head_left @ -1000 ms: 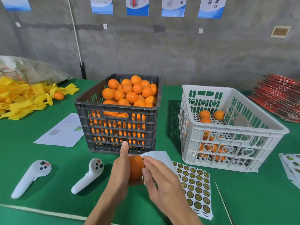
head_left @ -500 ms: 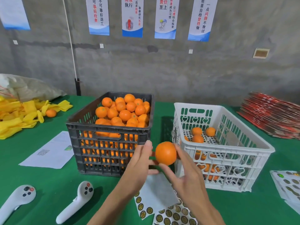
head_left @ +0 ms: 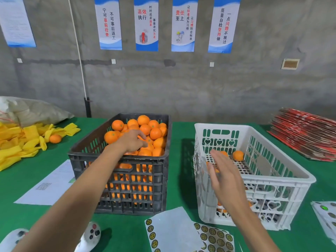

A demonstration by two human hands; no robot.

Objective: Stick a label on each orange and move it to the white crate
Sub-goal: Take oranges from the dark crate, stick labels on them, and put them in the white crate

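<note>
On the green table [head_left: 174,179], at centre: one dark grey slatted crate [head_left: 127,188], heaped with glossy round oranges [head_left: 154,133], too many and too overlapped to count, some with a small green stem dimple showing. At 3 o'clock from it, apart: one white crate [head_left: 263,193] with heart-shaped cutouts; one orange [head_left: 238,155] lies plainly on its perforated floor at the far end, and further orange patches show behind the hand and through the near wall, number not clear. At 9 o'clock: one heap of yellow foam sleeves [head_left: 16,142] with a single loose orange [head_left: 55,138] at its edge. At 6 o'clock, near edge: one label sheet [head_left: 211,237] of round gold-and-black stickers, partly bare. Beside the dark crate at 8 o'clock: one printed paper [head_left: 52,186]. Two white controllers [head_left: 91,235] at 7 o'clock, cut by the frame. Left hand [head_left: 131,140]: reached into the dark crate, fingers curled down onto the top fruit; whether it grips one cannot be told. Right hand [head_left: 223,177]: blurred, fingers straight and spread, holding nothing, over the white crate's near left corner. Hands well apart.
</note>
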